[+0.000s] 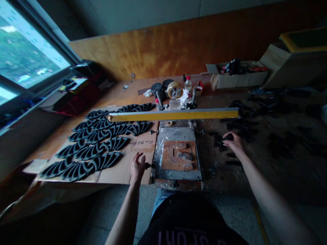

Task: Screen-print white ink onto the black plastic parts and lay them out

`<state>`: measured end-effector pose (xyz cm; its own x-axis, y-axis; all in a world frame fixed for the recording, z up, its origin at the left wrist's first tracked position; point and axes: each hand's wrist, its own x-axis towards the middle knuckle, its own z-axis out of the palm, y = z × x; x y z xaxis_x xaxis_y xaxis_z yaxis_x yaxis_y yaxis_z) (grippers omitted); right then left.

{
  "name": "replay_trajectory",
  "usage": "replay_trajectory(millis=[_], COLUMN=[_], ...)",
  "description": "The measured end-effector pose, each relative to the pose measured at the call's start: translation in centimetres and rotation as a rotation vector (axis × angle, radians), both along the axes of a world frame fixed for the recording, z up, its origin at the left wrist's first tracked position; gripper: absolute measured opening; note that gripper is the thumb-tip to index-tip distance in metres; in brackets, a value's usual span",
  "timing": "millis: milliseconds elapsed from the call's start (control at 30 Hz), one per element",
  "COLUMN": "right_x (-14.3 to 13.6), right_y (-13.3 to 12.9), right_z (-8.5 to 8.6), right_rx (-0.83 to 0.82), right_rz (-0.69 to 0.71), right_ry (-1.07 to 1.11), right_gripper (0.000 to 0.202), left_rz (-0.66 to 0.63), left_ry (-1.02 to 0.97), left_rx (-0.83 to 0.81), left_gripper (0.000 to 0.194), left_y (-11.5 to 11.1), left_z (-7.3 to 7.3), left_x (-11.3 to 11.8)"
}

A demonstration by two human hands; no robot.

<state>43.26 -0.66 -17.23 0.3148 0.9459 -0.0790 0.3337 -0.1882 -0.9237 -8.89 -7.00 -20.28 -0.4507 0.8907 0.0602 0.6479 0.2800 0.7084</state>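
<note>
My left hand [138, 166] hovers over the cardboard, left of the metal base plate [159, 149], with its fingers loosely curled, apart and holding nothing. Close by it, a black knob [148, 165] sticks out from the plate's side. My right hand [234, 143] is closed on a small black part [228, 137], over the dark right side of the table. Another black part [217, 140] lies just left of those fingers. On the plate is a wooden board [168, 157] carrying several small worn blocks [184, 156].
A long yellow bar [173, 115] spans above the plate's far end. Rows of black ribbed pieces [94, 146] lie on cardboard [140, 149] at left. Black parts [281, 143] cover the right. Behind stand a tape roll [175, 90], a red-capped bottle [188, 85] and an open carton [240, 80].
</note>
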Motion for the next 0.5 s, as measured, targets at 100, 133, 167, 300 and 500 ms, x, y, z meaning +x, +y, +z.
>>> replay_trajectory(millis=[100,133,167,300,500], right_x=[-6.9,-9.5,-11.9,-18.7,-19.5], right_y=[-1.6,-1.9,-2.1,-2.2,-3.5], right_z=[1.7,2.1,2.3,1.2,-1.2], right_rx=[0.007,0.012,0.038,0.318,0.496], right_rz=[0.128,0.198,0.266,0.574,0.731], right_ry=[0.428,0.458,0.435,0.007,-0.687], right_gripper=[0.032,0.03,0.027,0.012,0.038], left_rz=[-0.057,-0.081,-0.103,-0.171,-0.197], left_ry=[-0.093,-0.111,-0.123,-0.189,-0.388], left_rx=[0.077,0.099,0.121,0.209,0.335], left_gripper=[0.032,0.032,0.032,0.032,0.036], left_y=[2.3,3.1,3.9,6.5,8.7], left_z=[0.4,0.8,1.2,4.1,11.4], left_x=[-0.1,0.0,0.2,1.3,3.6])
